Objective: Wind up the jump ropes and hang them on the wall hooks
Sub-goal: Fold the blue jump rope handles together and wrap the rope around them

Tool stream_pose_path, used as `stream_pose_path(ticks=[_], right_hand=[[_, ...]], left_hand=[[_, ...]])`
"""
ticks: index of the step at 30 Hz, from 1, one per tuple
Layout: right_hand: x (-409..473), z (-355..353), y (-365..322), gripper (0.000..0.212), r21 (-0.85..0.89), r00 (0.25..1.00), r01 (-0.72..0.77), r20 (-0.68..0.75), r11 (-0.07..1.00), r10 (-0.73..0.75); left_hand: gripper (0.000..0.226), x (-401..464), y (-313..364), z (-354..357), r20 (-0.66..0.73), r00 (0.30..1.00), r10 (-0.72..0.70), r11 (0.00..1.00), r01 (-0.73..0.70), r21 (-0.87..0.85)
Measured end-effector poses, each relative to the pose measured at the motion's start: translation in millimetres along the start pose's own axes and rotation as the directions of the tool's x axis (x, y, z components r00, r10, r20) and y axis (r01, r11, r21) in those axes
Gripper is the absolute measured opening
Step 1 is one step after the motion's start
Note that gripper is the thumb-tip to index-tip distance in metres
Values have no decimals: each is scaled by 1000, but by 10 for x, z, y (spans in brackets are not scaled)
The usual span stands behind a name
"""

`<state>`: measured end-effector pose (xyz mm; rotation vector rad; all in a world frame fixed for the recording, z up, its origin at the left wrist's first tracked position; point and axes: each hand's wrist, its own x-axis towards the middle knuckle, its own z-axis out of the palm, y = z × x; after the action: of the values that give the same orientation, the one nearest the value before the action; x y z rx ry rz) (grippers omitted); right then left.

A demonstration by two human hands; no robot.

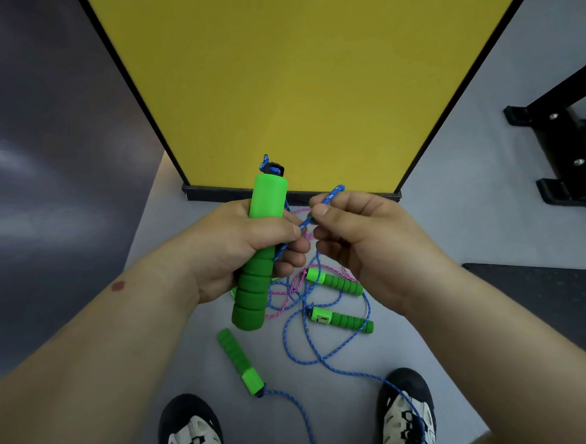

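Two hands work mid-frame: the left hand (238,245) grips a green handle (259,248), right hand (361,241) fingers (321,208) pinching the blue rope (331,195).

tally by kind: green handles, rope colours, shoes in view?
Green handles: 4, one held, three on the floor
Rope colours: 2, blue rope, pink rope
Shoes: 2
Total: 8
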<state>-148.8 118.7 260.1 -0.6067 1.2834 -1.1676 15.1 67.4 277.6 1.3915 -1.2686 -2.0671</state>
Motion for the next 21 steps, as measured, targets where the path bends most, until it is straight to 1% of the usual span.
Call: stream_pose_path(ticks=[5,7,10,13,16,18,19,21], right_hand=[[65,-105,-111,8,117,987,84,-146,990,-67],[74,-142,-164,4,138,977,115,-197,984,-87],[76,-156,-179,6,145,969,132,-228,981,-97],[66,-138,-146,7,149,980,104,-184,983,-75],[21,-70,-90,8,91,999,25,-50,996,-20],[-13,-14,-30,8,30,999,-2,38,1000,1],[-24,5,-3,9,7,998,-3,57,1000,2],[-26,13,23,9,-26,999,18,43,1000,-17]], left_hand=[[3,-2,2,-18,-1,1000,-10,1000,10,3],[3,-5,1,-18,-2,1000,-7,1000,7,7],[3,-6,6,-14,2,1000,-4,1000,4,10],[2,-6,-3,-22,3,1000,-3,1000,3,13],[4,-7,-4,-16,1,1000,1,1000,-1,6],[7,-4,0,-10,10,1000,2,1000,-3,12],[8,-1,1,-6,15,1000,3,1000,-3,23],[7,2,-2,-5,14,1000,1,1000,-2,28]])
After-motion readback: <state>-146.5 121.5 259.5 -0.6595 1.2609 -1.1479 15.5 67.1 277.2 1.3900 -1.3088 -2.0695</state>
